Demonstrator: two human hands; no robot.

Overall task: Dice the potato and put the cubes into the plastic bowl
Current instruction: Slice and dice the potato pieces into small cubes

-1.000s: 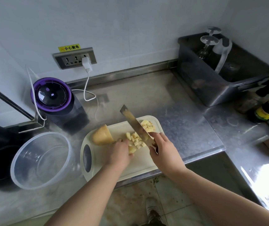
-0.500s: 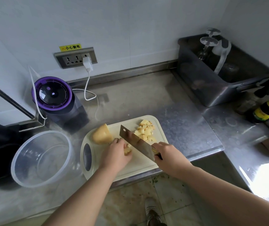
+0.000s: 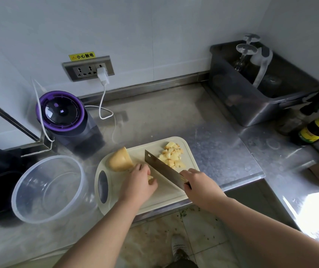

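Left fingers curled, tips down, pressing on one small potato piece on the cutting board; the piece is mostly hidden under the left hand. Right fingers wrapped tight around the handle of the knife; handle itself barely visible inside the right hand. Blade runs diagonally, edge down, just right of the left fingertips, between them and the cubes. Count: two hands, one knife, one board, one plastic bowl. Potato in three lots, all on the board: one large uncut chunk at the far left corner, the small piece under the left hand, and one loose heap of cubes at the far right corner, too jumbled to count. Bowl is clear, sits on the steel counter just left of the board. Behind: one purple-lidded appliance, one wall socket strip with one white plug, one grey tub, one dark bottle.
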